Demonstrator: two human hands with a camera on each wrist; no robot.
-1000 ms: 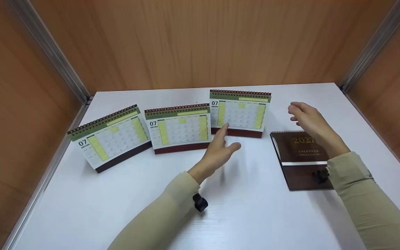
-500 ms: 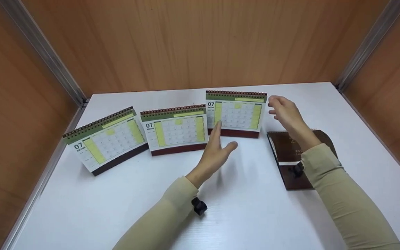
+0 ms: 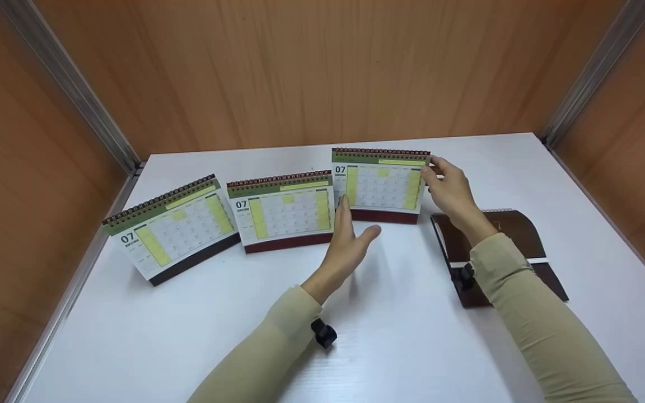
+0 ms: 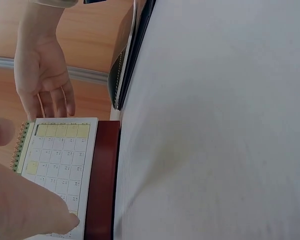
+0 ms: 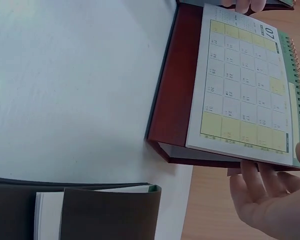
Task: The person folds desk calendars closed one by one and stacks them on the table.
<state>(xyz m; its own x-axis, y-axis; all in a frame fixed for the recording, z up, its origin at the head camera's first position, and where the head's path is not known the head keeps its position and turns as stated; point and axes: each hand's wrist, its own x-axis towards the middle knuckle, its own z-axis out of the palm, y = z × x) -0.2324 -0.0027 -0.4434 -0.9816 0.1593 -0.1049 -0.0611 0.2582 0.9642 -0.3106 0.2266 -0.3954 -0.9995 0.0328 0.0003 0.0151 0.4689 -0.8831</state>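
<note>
Three desk calendars showing "07" stand tented on the table: a left one [image 3: 174, 226], a middle one [image 3: 280, 210] and a right one [image 3: 384, 187]. My right hand [image 3: 452, 190] is at the right calendar's upper right edge, thumb over the front and fingers reaching behind the side. In the right wrist view the fingers [image 5: 262, 182] pass behind that calendar's page edge, fingertips hidden. My left hand [image 3: 346, 240] has straight fingers and a spread thumb, and overlaps the lower left of the right calendar and the middle one's right edge. Nothing shows in its grasp.
A closed brown calendar [image 3: 515, 235] with a white band lies flat at the right, partly under my right forearm. Wood panels [image 3: 322, 73] with metal corner posts [image 3: 84, 89] enclose the white table [image 3: 149, 336] at the back and sides.
My right hand has moved left from above the brown calendar to the right calendar's edge. My left hand has shifted slightly left. The standing calendars keep their places.
</note>
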